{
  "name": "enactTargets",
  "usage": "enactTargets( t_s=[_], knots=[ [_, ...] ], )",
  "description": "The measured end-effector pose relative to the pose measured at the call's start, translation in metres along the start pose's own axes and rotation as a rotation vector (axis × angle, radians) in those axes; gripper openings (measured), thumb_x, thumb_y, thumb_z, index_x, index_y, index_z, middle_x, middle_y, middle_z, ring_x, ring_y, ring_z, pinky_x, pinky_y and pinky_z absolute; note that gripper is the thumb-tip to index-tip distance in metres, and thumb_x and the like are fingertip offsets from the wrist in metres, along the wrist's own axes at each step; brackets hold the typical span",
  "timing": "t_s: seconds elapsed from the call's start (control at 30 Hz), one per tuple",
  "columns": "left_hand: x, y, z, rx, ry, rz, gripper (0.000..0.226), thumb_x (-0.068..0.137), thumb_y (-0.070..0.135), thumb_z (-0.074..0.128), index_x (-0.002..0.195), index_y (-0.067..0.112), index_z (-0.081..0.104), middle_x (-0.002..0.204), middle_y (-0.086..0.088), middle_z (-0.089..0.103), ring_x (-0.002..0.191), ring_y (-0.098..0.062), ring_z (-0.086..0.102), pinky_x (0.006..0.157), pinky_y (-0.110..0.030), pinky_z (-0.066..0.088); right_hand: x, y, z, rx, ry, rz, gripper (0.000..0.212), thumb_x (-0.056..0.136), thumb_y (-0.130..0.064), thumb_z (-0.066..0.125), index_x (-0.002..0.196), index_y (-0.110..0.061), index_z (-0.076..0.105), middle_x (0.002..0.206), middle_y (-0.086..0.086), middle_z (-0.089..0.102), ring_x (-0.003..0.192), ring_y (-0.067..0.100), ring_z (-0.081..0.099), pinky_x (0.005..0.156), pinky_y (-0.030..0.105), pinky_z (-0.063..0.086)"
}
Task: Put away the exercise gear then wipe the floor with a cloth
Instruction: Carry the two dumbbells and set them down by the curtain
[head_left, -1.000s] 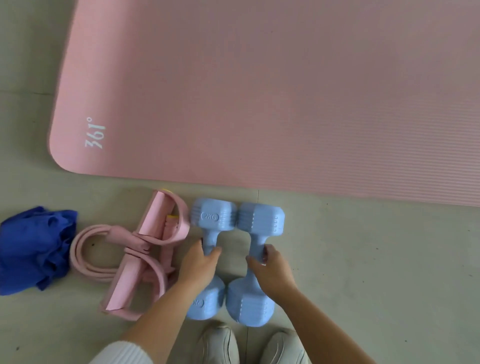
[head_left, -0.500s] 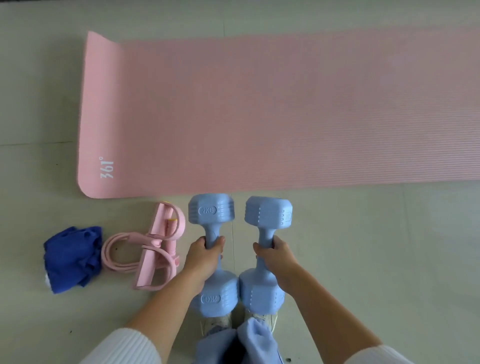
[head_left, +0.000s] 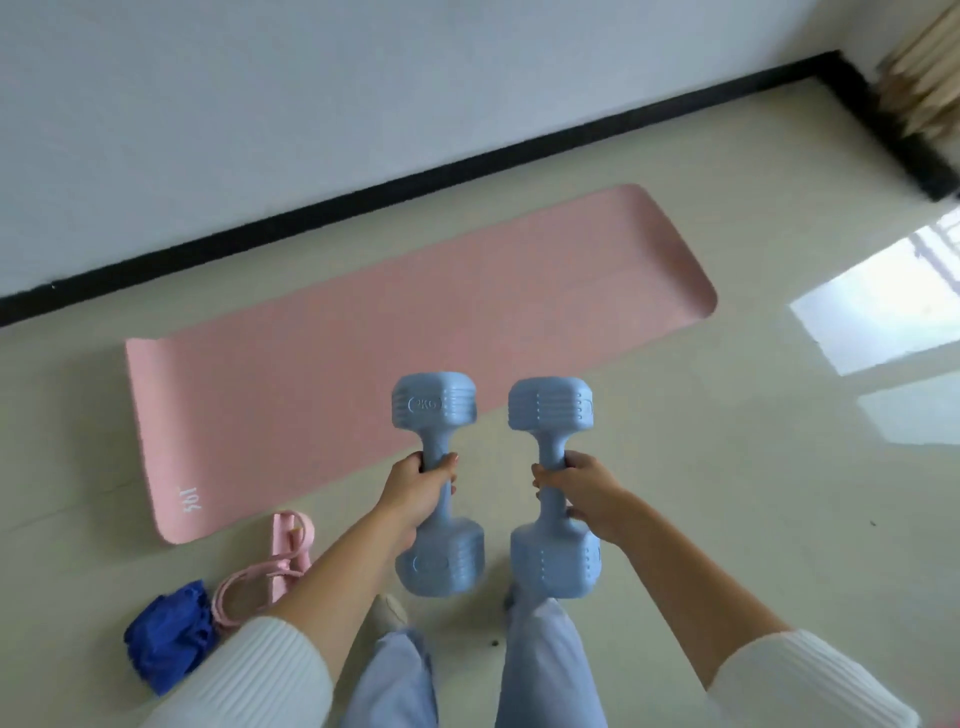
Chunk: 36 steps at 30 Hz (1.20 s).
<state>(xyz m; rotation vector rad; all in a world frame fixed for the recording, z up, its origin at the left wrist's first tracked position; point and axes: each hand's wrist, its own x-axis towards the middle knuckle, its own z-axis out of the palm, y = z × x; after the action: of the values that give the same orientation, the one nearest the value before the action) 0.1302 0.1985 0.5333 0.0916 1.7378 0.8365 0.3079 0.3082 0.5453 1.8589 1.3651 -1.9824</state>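
Over the floor (head_left: 727, 493), left hand (head_left: 415, 493) grips left dumbbell (head_left: 434, 410), right hand (head_left: 589, 493) grips right dumbbell (head_left: 550, 410).
Both hands curl round the handles (the two side by side, apart); mat (head_left: 363, 364), band (head_left: 283, 551) and cloth (head_left: 166, 636) lie below.

White wall (head_left: 311, 104) across the top, black skirting (head_left: 415, 179) along its foot and turning at the far right corner, blurred tan slats (head_left: 930, 67) at upper right, bright window glare (head_left: 878, 306) at right, pale blue trousers (head_left: 545, 665) at the bottom, light shoe (head_left: 387, 613) just left of them.
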Motion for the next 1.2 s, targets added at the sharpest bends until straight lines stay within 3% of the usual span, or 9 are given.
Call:
enactTargets(
  t_s=[0.47,0.57,0.8,0.93,1.2],
  knots=[
    [-0.023,0.193,0.356,0.289,-0.236,0.158,0.017,0.090,0.023,0.062,0.087,0.006,0.059,0.074,-0.007,0.060,0.069,-0.022,0.056,0.073,-0.035,0.049,-0.038,-0.020,-0.368,0.309,0.224,-0.081,0.006,0.089,-0.012,0.059,0.086,-0.007,0.056,0.083,0.008,0.058,0.082,0.024,0.055,0.078,0.036,0.048],
    [-0.016,0.245,0.429,0.343,-0.294,0.210,0.020,0.090,0.026,0.063,0.089,0.006,0.060,0.075,-0.006,0.061,0.070,-0.021,0.057,0.073,-0.035,0.050,-0.031,-0.035,-0.440,0.371,0.285,-0.104,0.008,0.089,-0.013,0.060,0.092,-0.005,0.058,0.085,0.008,0.059,0.084,0.023,0.057,0.087,0.041,0.051],
    [0.043,0.383,0.593,0.438,-0.384,0.357,0.022,0.089,0.026,0.064,0.083,0.005,0.063,0.071,-0.008,0.061,0.066,-0.022,0.057,0.075,-0.038,0.052,0.032,-0.097,-0.611,0.495,0.380,-0.183,0.009,0.090,-0.009,0.060,0.096,-0.003,0.056,0.083,0.008,0.058,0.080,0.023,0.057,0.082,0.041,0.052],
    [0.101,0.466,0.686,0.531,-0.432,0.390,0.020,0.091,0.024,0.061,0.082,0.006,0.060,0.068,-0.006,0.059,0.061,-0.018,0.055,0.061,-0.028,0.046,0.095,-0.146,-0.714,0.535,0.440,-0.166,0.006,0.090,-0.009,0.060,0.092,-0.005,0.057,0.085,0.010,0.058,0.084,0.024,0.057,0.085,0.043,0.052],
    [0.180,0.612,0.856,0.648,-0.468,0.344,0.021,0.088,0.025,0.064,0.080,0.006,0.062,0.070,-0.008,0.062,0.068,-0.024,0.058,0.076,-0.037,0.051,0.171,-0.236,-0.902,0.607,0.486,-0.129,0.006,0.089,-0.010,0.061,0.090,-0.006,0.057,0.085,0.010,0.058,0.085,0.025,0.057,0.083,0.041,0.052]
  ],
)
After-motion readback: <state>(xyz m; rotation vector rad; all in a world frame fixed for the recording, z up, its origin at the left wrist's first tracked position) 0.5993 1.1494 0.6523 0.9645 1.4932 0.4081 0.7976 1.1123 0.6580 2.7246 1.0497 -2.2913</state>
